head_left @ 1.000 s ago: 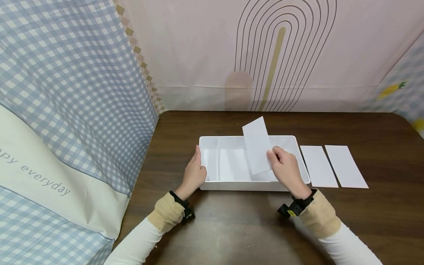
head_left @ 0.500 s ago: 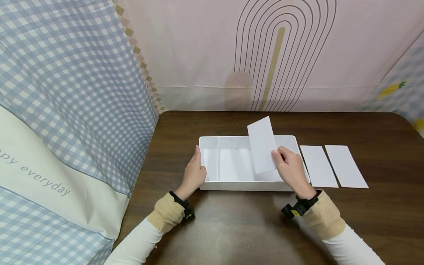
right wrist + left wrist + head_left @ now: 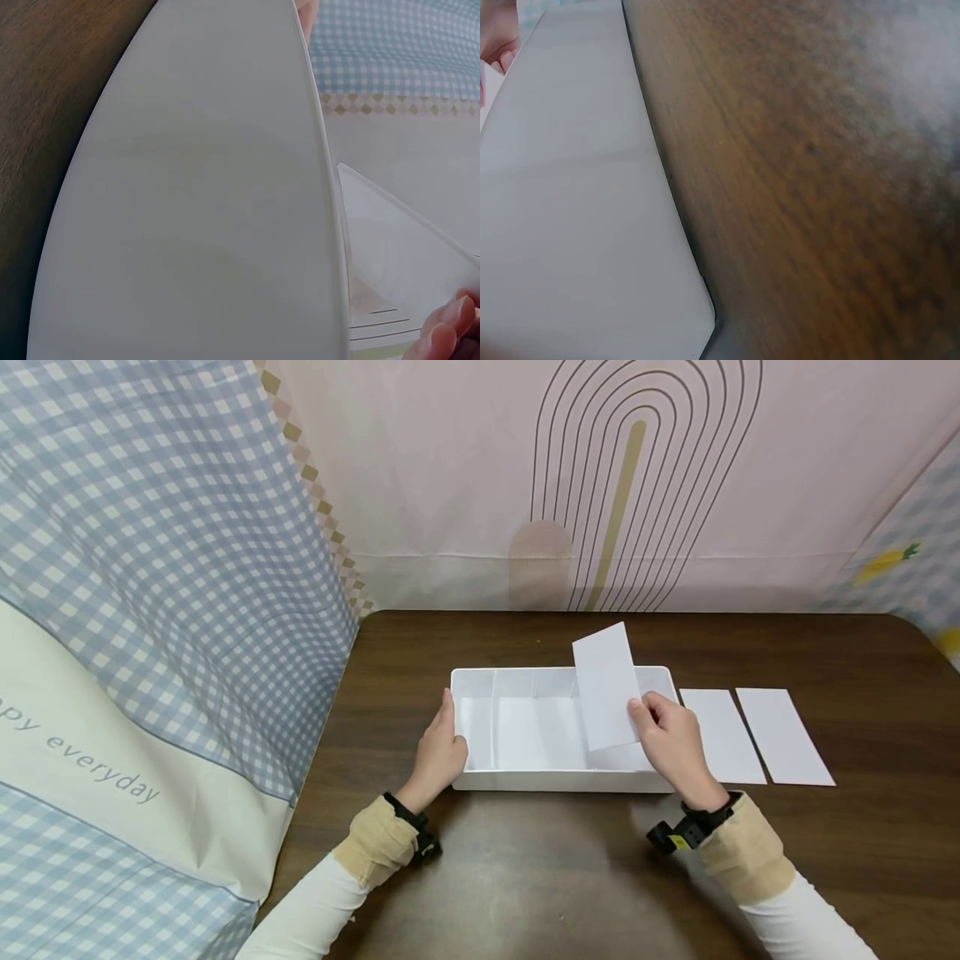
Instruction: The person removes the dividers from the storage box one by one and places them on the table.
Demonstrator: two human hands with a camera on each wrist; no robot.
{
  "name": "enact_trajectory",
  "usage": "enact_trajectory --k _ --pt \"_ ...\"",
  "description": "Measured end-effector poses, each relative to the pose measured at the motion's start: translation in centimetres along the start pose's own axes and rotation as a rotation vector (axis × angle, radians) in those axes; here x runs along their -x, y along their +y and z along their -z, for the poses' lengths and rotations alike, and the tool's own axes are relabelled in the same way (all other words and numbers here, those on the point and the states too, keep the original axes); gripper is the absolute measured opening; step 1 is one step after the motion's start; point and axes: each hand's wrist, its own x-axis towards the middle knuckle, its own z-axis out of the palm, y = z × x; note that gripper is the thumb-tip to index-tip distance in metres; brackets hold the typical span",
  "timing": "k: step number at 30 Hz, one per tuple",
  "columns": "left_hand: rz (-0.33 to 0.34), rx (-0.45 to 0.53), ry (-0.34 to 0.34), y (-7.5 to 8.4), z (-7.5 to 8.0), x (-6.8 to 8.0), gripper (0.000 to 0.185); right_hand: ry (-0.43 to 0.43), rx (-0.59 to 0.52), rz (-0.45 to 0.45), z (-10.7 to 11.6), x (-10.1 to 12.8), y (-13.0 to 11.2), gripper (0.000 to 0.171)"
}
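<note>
A long white tray (image 3: 555, 782) sits on the table, with a partition (image 3: 493, 722) standing upright near its left end and thin vertical lines on its back wall. My left hand (image 3: 437, 752) rests against the tray's left end, its fingers straight along the outside. Between thumb and fingers, my right hand (image 3: 671, 739) pinches a thin white divider (image 3: 606, 685) by its right edge. The divider leans over the tray's right half, its top above the back rim. In the right wrist view, the tray's front wall (image 3: 187, 187) hides the divider's lower part.
Two white rectangular panels (image 3: 723, 735) (image 3: 783, 735) lie flat on the brown table (image 3: 562, 877), side by side just right of the tray. A patterned curtain (image 3: 442, 468) hangs behind the table, and checked cloth (image 3: 180, 527) hangs along its left side.
My right hand has slid a short way to the right, carrying the divider with it. My left hand and the tray have stayed put.
</note>
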Motion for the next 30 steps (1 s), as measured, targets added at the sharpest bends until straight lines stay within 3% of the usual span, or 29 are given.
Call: enact_trajectory --k 15,30 --pt "-0.008 -0.011 0.007 0.0 0.1 0.1 0.07 -0.008 0.018 -0.002 0.7 -0.1 0.8 0.034" --pt "0.004 -0.014 0.0 0.1 0.0 0.0 0.07 0.044 0.041 -0.004 2.1 -0.3 1.7 0.032"
